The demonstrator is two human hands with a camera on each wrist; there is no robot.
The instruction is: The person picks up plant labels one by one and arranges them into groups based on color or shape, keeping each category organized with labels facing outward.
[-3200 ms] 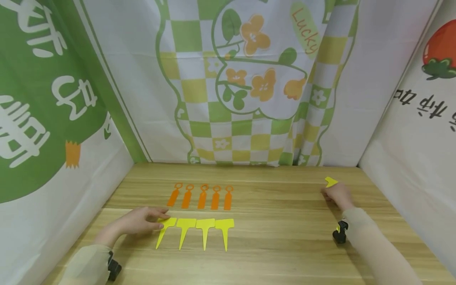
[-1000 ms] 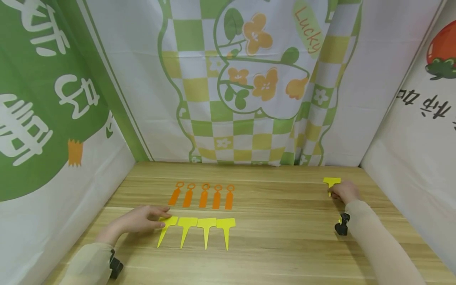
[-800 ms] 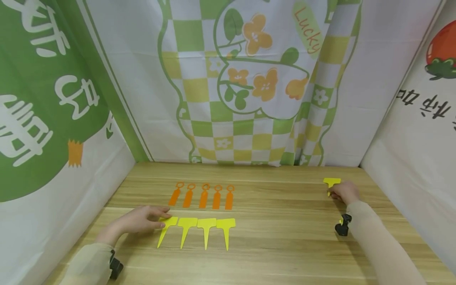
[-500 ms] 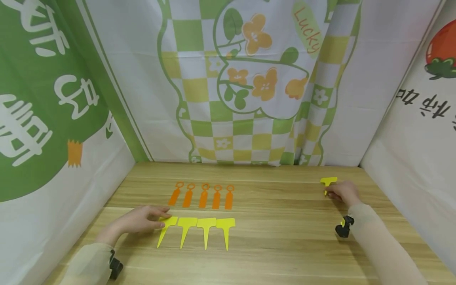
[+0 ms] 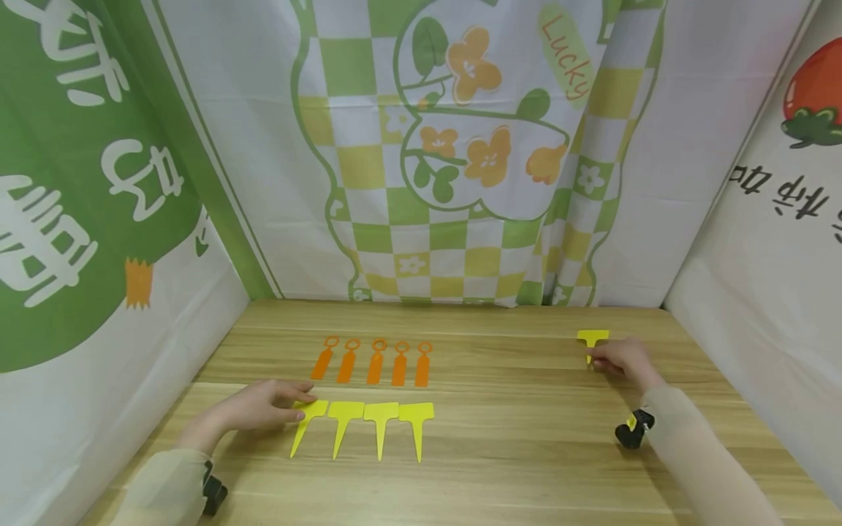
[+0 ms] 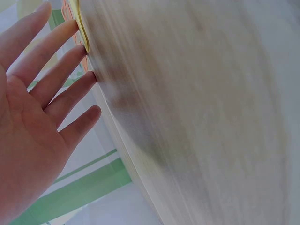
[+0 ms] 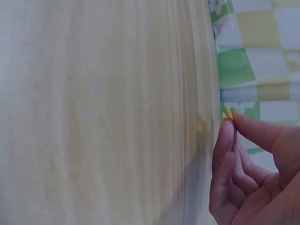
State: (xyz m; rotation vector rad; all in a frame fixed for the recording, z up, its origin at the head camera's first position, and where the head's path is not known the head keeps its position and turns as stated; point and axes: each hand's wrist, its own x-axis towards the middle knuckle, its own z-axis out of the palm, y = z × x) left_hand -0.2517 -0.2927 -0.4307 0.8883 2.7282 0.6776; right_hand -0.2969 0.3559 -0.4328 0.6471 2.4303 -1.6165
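In the head view my right hand (image 5: 626,361) pinches the stem of a yellow T-shaped plant label (image 5: 593,335) at the far right of the table. The right wrist view shows thumb and forefinger together on that label (image 7: 228,112), the other fingers curled in. My left hand (image 5: 258,406) lies at the left with loosely extended fingers, the tips on the leftmost label (image 5: 310,410) of a row of yellow T-shaped labels (image 5: 381,413), stems pointing towards me. Straight, spread fingers of the left hand (image 6: 44,98) fill the left of its wrist view.
Behind the yellow row lie several orange ring-topped tags (image 5: 375,369), side by side. The wooden table (image 5: 513,438) ends at a back curtain (image 5: 460,248) with a green and yellow check. Printed cloth hangs along the left wall (image 5: 217,314) and right wall (image 5: 743,277).
My right hand has moved left along the back of the table with the yellow plant label, whose top now faces squarely. The left hand and the laid-out rows have stayed put.
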